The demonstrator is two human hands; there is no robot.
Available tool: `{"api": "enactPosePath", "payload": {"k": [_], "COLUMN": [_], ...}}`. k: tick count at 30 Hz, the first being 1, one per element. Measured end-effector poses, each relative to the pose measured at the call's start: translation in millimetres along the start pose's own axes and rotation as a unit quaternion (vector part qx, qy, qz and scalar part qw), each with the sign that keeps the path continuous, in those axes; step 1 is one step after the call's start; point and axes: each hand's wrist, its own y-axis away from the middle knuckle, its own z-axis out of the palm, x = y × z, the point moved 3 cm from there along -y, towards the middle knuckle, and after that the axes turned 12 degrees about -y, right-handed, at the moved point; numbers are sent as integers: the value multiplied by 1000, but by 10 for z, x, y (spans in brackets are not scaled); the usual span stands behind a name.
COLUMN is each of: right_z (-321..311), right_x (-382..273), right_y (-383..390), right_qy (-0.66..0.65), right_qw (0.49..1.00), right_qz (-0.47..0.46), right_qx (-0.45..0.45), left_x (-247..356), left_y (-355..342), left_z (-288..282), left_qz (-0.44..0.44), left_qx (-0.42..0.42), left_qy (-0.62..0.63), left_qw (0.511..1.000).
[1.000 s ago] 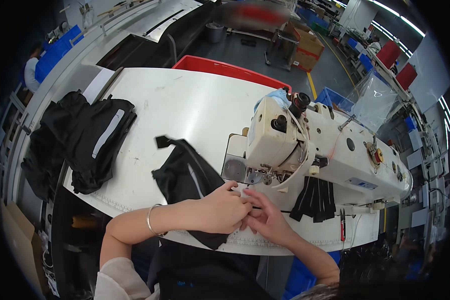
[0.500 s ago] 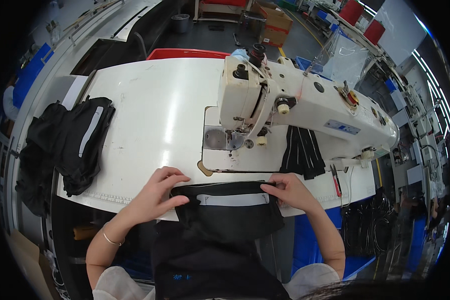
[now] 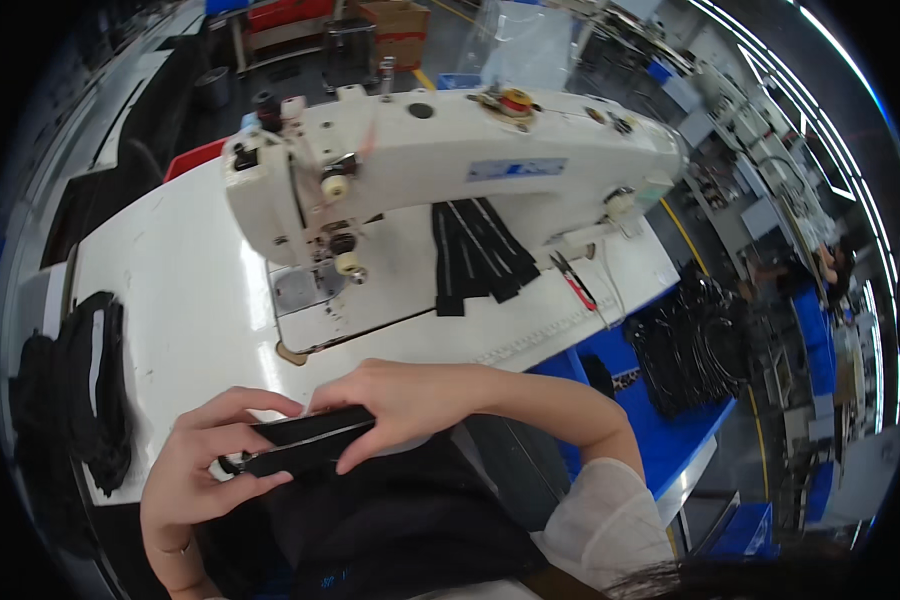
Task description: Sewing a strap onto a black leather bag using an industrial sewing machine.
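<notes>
At the front edge of the white table, a black fabric piece [image 3: 305,440] is stretched between my hands, its folded edge showing a thin pale line. My left hand [image 3: 205,460] pinches its left end, thumb below and fingers above. Closed round the right end is my right hand [image 3: 395,400], its thumb on the near side. The fabric sits in front of a white sewing machine [image 3: 410,140], apart from its needle area. Most of the fabric's underside is hidden by my hands and black apron.
Black strips [image 3: 470,255] lie under the machine's arm, beside red-handled thread snips [image 3: 575,283]. Black garment pieces [image 3: 95,390] are stacked at the table's left. Shiny black bundles [image 3: 685,340] rest over a blue bin [image 3: 660,440] at right. Another person [image 3: 838,265] appears far right.
The black fabric has been lifted and turned, so its white strip no longer shows. My hands have come closer together, the right moving across to the left. The whole view has swung right.
</notes>
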Motion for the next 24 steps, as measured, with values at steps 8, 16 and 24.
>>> {"api": "enactPosePath", "payload": {"k": [8, 16, 24], "right_z": [429, 34, 474], "right_x": [193, -195, 2188], "right_y": [935, 3723, 3959], "right_qy": [-228, 128, 368], "right_qw": [954, 664, 710], "right_qz": [47, 106, 430], "right_qx": [191, 729, 419], "left_x": [-172, -790, -987], "left_y": [-340, -274, -344], "left_z": [462, 906, 1099], "left_qz": [-56, -122, -110], "left_qx": [114, 92, 174], "left_qy": [237, 48, -20], "left_qw": [963, 987, 978]}}
